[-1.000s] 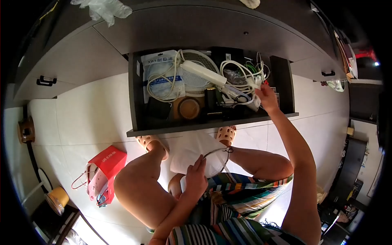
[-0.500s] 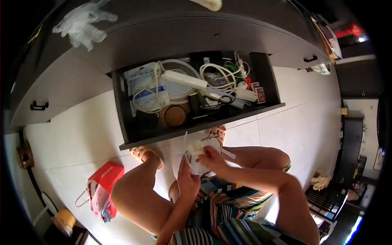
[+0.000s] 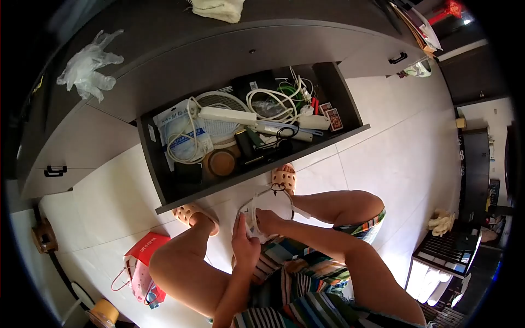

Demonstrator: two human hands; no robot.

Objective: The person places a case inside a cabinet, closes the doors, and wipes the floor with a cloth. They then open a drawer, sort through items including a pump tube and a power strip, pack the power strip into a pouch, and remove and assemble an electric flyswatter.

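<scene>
Between my knees is a white bag-like container (image 3: 277,203) with a dark edge and a pale strap; its exact kind is unclear. My left hand (image 3: 244,244) is closed on its near left rim, thumb pointing up. Down in its opening is my right hand (image 3: 267,222), its fingers hidden by the bag, so I cannot see whether they hold anything. Beyond the bag stands a pulled-out dark drawer (image 3: 262,164). It holds a white power strip (image 3: 227,115), a coiled white cable (image 3: 268,104), a round brown lid-like thing (image 3: 221,163), and small boxes (image 3: 334,119).
A red paper bag (image 3: 146,246) with pink things stands on the tiled floor by my left leg. A crumpled clear plastic glove (image 3: 90,68) and a pale cloth (image 3: 219,9) lie on the cabinet top. My feet in tan clogs (image 3: 191,214) are under the drawer front.
My right hand has gone down into the white bag; the pale thing seen at its fingers before is out of sight. My left hand stays on the rim. The view has shifted.
</scene>
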